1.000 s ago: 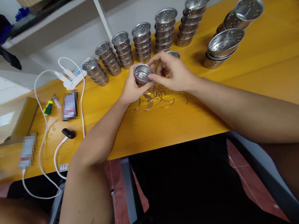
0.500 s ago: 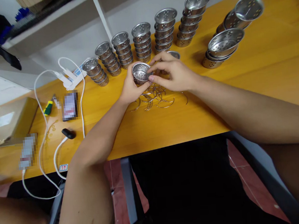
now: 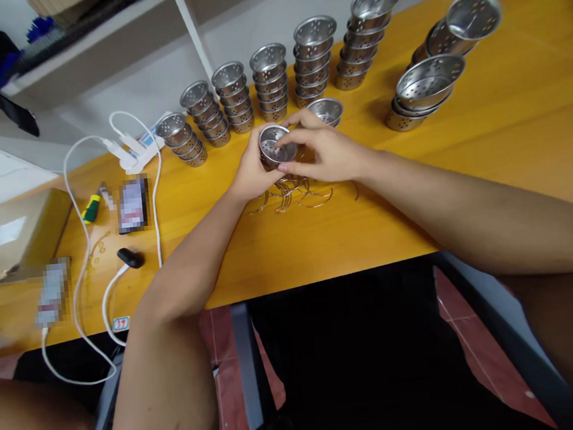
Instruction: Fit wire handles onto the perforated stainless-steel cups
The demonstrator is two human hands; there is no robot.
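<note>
Head view: the left hand point(image 3: 250, 174) cups a perforated steel cup point(image 3: 276, 145) above the worktop point(image 3: 319, 239), its grip closed around the wall. The right hand point(image 3: 329, 154) pinches the near rim. Wire handles point(image 3: 289, 194) lie just beneath; steadying the cup while fitting seems wise.

Shiny perforated metal cup point(image 3: 275, 146), thin wire rings point(image 3: 289, 194), glossy yellow wood tabletop point(image 3: 484, 131).

The left hand point(image 3: 252, 171) and right hand point(image 3: 328, 152) cover the lower wall of the perforated cup point(image 3: 276, 145) between them. Left of the hands, two flat objects point(image 3: 132, 203) on the bench point(image 3: 462, 159) are blurred beyond reading. Part of the wire rings point(image 3: 292, 194) lies hidden under the hands.
</note>
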